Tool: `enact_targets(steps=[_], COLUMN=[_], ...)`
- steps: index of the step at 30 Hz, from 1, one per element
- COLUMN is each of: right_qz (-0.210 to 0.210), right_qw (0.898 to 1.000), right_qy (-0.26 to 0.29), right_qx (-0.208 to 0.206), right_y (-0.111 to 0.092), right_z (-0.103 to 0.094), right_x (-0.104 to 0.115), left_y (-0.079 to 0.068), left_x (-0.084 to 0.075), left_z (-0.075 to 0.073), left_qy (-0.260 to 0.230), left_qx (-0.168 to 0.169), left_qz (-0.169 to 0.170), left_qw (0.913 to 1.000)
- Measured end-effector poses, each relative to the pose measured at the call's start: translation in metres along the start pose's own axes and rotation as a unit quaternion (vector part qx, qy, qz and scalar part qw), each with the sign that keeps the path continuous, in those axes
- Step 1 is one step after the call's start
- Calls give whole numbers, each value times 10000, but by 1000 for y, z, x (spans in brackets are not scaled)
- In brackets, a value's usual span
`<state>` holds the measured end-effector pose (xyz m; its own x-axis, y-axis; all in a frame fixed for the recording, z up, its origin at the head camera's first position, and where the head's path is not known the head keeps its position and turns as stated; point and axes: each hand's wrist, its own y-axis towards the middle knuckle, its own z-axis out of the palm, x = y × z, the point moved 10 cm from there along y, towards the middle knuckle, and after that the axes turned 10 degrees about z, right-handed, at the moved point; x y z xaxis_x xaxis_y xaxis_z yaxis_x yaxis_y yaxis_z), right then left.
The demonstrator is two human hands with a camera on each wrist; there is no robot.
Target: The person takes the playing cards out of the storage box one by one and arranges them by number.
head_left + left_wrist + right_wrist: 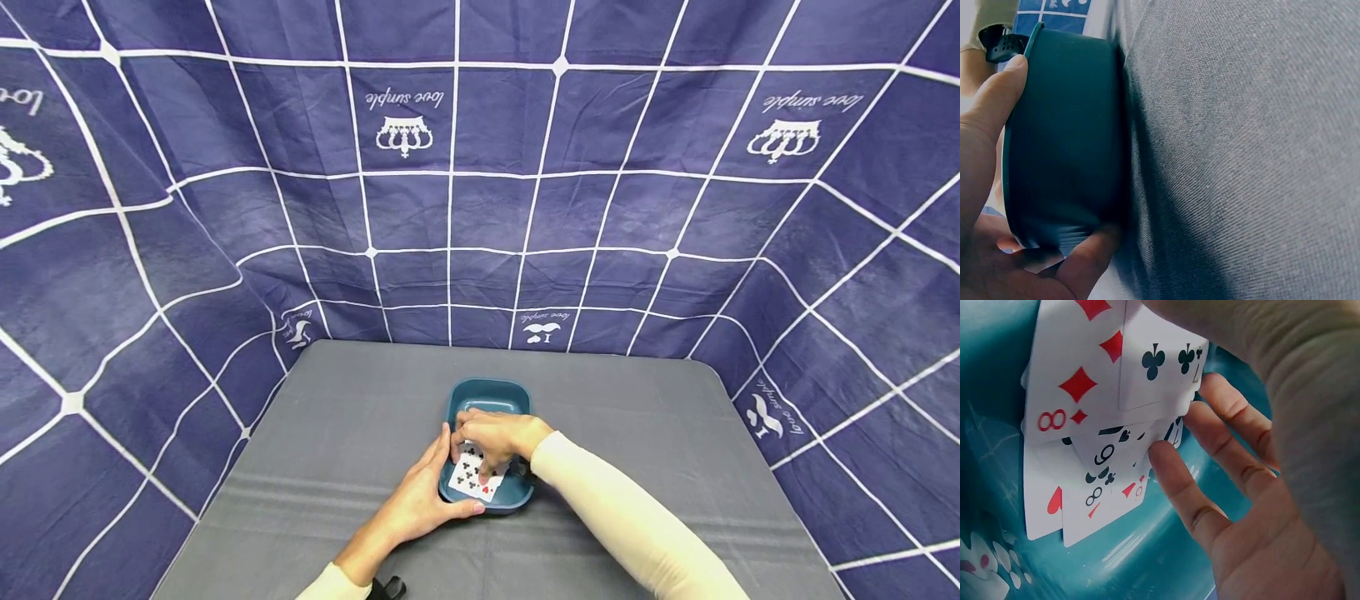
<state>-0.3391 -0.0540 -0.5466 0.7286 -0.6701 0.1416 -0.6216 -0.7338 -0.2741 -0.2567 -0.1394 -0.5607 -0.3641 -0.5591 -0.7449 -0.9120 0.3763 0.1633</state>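
Note:
A teal plastic basin (487, 383) with rounded corners stands on the grey surface. Inside it lies a loose pile of playing cards (462, 479); in the right wrist view an eight of diamonds (1054, 350) and a club card (1138, 384) are on top. My left hand (422, 502) grips the basin's near left corner, thumb on the near rim and fingers along the side wall (1066, 125). Reaching in from the right, my right hand (498, 435) holds the cards between thumb and fingers. Its fingertips (1163, 456) touch the pile's edge. The thumb's tip is hidden in that view.
The grey padded table (637, 433) spreads around the basin on all sides. Navy cloth (487, 208) with white grid lines hangs behind it and at both sides. A black strap (388, 588) shows by the left wrist.

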Motion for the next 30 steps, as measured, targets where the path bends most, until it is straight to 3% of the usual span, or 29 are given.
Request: enact_targets(steps=[5, 9, 18, 24, 30], right_qz=[-183, -394, -265, -158, -159], right_qw=[9991, 9946, 9769, 9734, 9652], right_qy=[315, 909, 2088, 2221, 2399], right_qx=[-207, -308, -378, -546, -1027], right_y=[4, 4, -7, -24, -39], right_z=[-3, -13, -32, -37, -48], right_x=[-3, -4, -19, -31, -44], left_y=[0, 1, -1, -5, -3], left_x=[1, 1, 1, 0, -2], left_z=[2, 2, 1, 3, 0], left_qy=[-32, 6, 47, 67, 53], left_qx=[26, -19, -46, -28, -119], left_qz=[-43, 32, 32, -22, 17], left_qw=[10000, 10000, 10000, 10000, 9999])
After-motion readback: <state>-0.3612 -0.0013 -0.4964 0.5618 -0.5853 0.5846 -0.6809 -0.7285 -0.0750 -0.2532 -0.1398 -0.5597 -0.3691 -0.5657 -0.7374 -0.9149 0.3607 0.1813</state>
